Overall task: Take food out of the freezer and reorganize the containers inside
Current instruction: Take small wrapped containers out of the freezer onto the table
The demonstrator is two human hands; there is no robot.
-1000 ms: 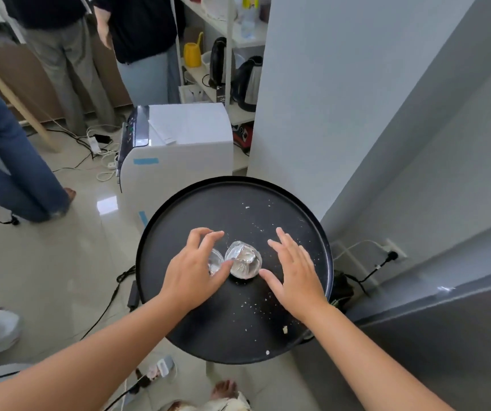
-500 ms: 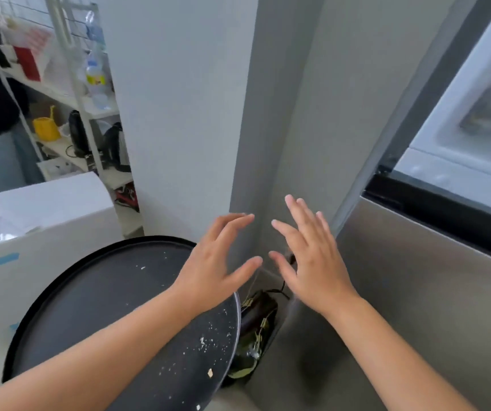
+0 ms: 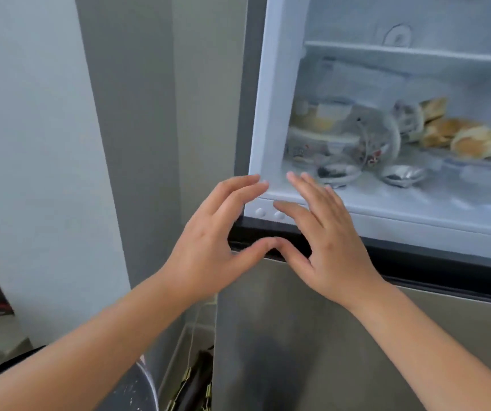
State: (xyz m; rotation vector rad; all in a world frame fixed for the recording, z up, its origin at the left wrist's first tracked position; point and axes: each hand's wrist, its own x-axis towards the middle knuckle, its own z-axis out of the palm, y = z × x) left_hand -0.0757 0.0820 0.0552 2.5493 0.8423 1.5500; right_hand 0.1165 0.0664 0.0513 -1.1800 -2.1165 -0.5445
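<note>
The open freezer [image 3: 270,84] fills the upper right. On its floor stand stacked plastic containers [image 3: 318,126], a clear glass bowl [image 3: 377,140], two foil-wrapped pieces [image 3: 339,173] [image 3: 402,175], several bread rolls [image 3: 472,140] and a flat clear container [image 3: 481,176]. My left hand [image 3: 208,241] and my right hand [image 3: 324,238] hover side by side in front of the freezer's lower left corner. Both hold nothing, and their fingers are spread and relaxed. The right fingertips reach the freezer's front lip.
A grey wall column [image 3: 137,114] rises left of the fridge. Below the freezer is the steel lower door [image 3: 312,336]. The edge of a round black tray [image 3: 140,390] shows at the bottom left, beside cables and clutter in the gap [image 3: 193,384].
One second ago both hands rested by foil-wrapped pieces on the black tray. They let go, lifted and swung right to the open freezer, and the view turned with them.
</note>
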